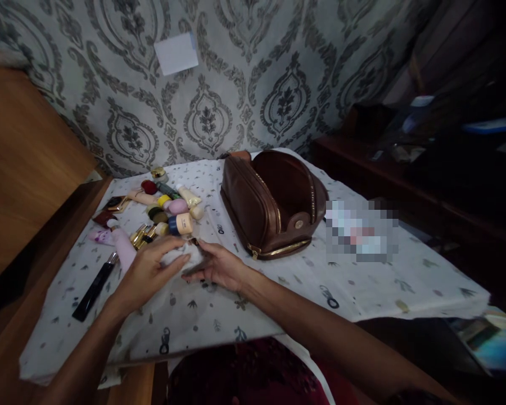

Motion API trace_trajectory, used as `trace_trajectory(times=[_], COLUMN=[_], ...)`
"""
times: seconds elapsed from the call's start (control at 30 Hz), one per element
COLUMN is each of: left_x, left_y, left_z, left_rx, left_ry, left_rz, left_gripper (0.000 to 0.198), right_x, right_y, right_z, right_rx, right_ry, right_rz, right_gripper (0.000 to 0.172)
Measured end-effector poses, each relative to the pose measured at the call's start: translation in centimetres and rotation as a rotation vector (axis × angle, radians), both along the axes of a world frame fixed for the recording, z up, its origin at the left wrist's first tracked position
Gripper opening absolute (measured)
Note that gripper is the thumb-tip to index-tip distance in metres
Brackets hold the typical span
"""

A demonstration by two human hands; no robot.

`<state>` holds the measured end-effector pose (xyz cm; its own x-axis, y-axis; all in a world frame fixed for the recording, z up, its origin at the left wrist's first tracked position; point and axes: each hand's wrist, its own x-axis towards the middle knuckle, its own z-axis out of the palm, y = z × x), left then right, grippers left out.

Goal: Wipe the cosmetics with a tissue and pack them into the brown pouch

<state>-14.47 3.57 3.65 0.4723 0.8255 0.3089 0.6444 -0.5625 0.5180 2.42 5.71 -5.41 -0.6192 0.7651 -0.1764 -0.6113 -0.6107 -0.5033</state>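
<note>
My left hand (154,270) is closed on a crumpled white cloth or tissue (179,256), just in front of the cosmetics. Facing it, my right hand (223,267) has its thumb and fingers bent around the cloth's right side. A small dark item (194,242) shows at its fingertips; its kind is unclear. Just beyond my hands lie a blue-and-peach jar (181,224), a lilac egg-shaped item (177,206) and several gold tubes (144,236). A pink tube (124,247) lies beside my left wrist. Further right, a brown toiletry bag (247,197) stands unzipped, its lid raised.
A patterned white cloth (278,298) covers the table. A black tube (95,287) lies at the left. Beyond are a compact (117,203), a red round item (149,187) and a cream tube (189,196). A blurred-out object (362,230) lies right of the bag. Wooden furniture (34,152) borders the left.
</note>
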Motion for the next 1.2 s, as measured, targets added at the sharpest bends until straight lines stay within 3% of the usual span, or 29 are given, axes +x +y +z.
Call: trace_trajectory(times=[0.13, 0.3, 0.47, 0.67, 0.8, 0.97, 1.13, 1.2], left_x=[-0.16, -0.25, 0.01, -0.21, 0.04, -0.24, -0.18, -0.04], left_y=[-0.13, 0.22, 0.03, 0.26, 0.06, 0.08, -0.01, 0.08], left_z=[0.06, 0.34, 0.52, 0.33, 0.58, 0.49, 0.56, 0.68], left_rx=[-0.105, -0.024, -0.135, -0.058, -0.129, -0.047, -0.173, -0.132], left_ry=[0.079, -0.072, -0.034, -0.069, -0.013, -0.048, 0.002, -0.025], left_rz=[-0.120, 0.102, -0.043, 0.173, 0.005, 0.168, -0.045, 0.020], left_gripper=[0.019, 0.028, 0.023, 0.031, 0.025, 0.031, 0.025, 0.027], right_x=[-0.16, 0.22, 0.41, 0.10, -0.07, -0.05, 0.09, 0.21], right_y=[-0.03, -0.13, -0.18, -0.30, -0.35, -0.46, -0.46, -0.53], right_z=[-0.05, 0.51, 0.56, 0.48, 0.31, 0.22, 0.38, 0.61], right_rx=[0.015, 0.041, 0.059, 0.048, 0.044, 0.127, 0.126, 0.133], right_ry=[-0.022, -0.008, 0.005, 0.024, 0.024, 0.001, -0.019, 0.001], right_rz=[-0.080, -0.056, 0.060, 0.016, -0.047, -0.040, -0.047, -0.022], right_gripper=[0.024, 0.028, 0.036, 0.034, 0.027, 0.038, 0.040, 0.039])
